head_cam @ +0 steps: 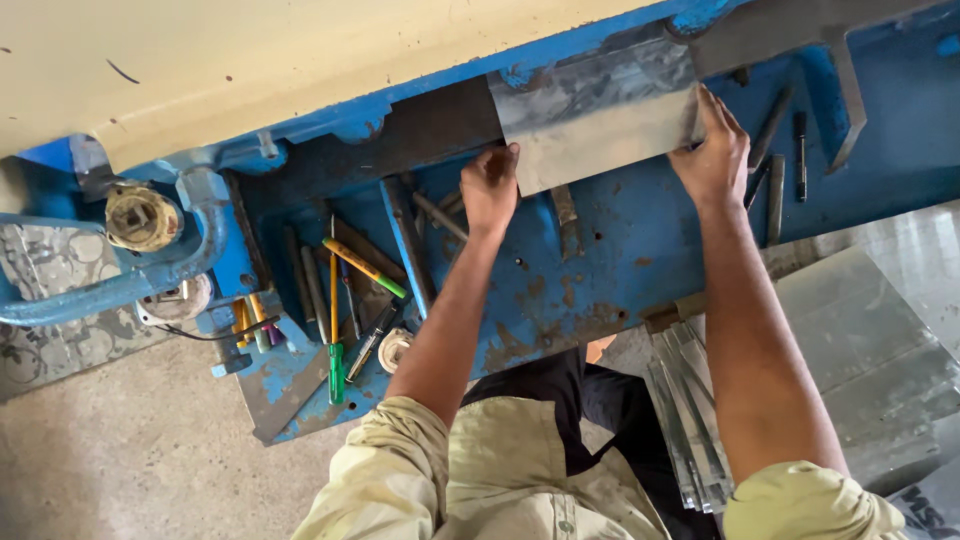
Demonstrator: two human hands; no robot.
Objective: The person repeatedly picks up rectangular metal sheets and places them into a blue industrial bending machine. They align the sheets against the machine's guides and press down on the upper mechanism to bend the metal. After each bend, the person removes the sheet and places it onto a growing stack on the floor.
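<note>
A grey metal sheet (600,120) lies on the bed of a worn blue machine (560,270), its far edge tucked under the machine's upper part. My left hand (490,185) grips the sheet's near left corner. At the sheet's right edge my right hand (715,150) presses against it with the fingers wrapped on the edge. Both arms reach forward from rolled-up pale sleeves.
A tray on the machine's left holds a green-handled screwdriver (335,330), pens (365,268) and metal rods. More rods (775,160) lie at the right. A stack of cut metal sheets (850,350) and strips (690,410) sits by my right side. Concrete floor (130,450) at lower left.
</note>
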